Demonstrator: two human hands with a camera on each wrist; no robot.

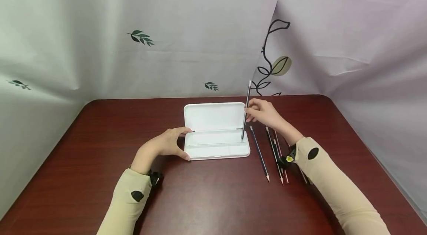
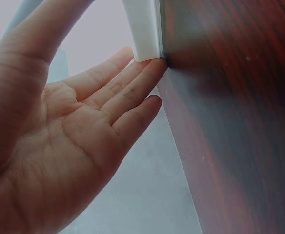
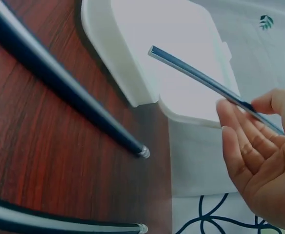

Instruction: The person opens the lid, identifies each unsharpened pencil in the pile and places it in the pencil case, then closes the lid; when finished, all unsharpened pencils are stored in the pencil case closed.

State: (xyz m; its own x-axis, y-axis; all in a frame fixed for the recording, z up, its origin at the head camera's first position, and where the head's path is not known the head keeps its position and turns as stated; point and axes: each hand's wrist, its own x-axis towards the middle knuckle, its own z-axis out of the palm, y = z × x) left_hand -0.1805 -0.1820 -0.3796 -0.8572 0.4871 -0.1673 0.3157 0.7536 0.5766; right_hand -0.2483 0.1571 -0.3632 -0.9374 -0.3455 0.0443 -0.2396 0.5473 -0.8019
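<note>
We pinch a slim dark pencil [image 1: 248, 96] in right hand [image 1: 263, 112], over open white rectangular case [image 1: 213, 151]; spread left hand [image 1: 166, 142] touches its left edge.

Head view above, wrist views beside case [image 1: 213, 151]

One white case [image 1: 213, 139] lay open, lid at far side; one dark pencil [image 1: 248, 93] tilted over its right end.

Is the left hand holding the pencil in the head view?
No, the right hand pinches the pencil, while the left hand touches the case.
</note>
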